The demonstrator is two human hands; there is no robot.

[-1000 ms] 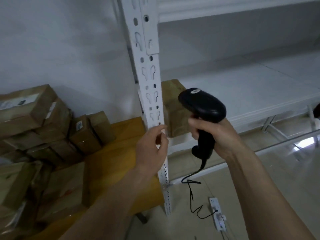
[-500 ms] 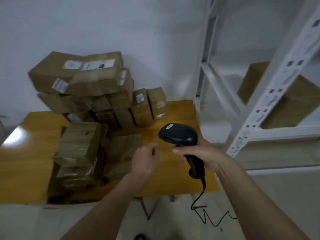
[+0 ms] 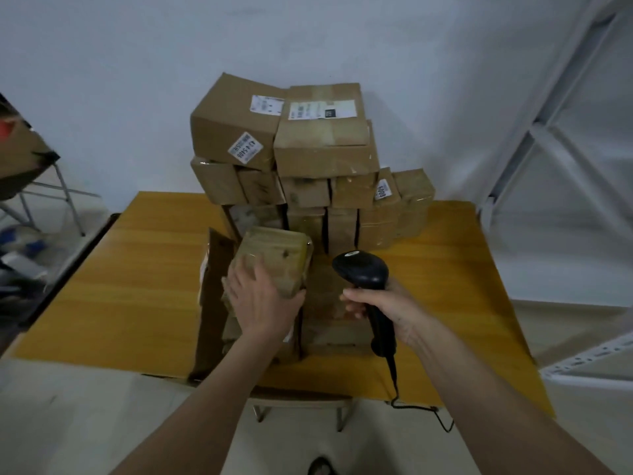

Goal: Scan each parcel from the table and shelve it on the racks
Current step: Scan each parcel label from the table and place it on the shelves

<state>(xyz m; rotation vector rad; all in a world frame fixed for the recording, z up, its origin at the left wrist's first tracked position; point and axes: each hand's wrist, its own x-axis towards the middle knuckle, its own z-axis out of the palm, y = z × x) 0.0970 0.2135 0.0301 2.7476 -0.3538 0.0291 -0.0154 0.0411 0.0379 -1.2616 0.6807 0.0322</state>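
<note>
While the left hand (image 3: 261,299) is laid over the front tape-wrapped parcel (image 3: 274,260) with fingers spread and thumb hooked at its near edge, the scanner (image 3: 368,289) is gripped in the right hand (image 3: 383,308). Should that parcel be dragged carelessly, the leaning stack (image 3: 291,159) behind it on the table (image 3: 445,279) could be toppled; a label facing down would also be missed.
</note>
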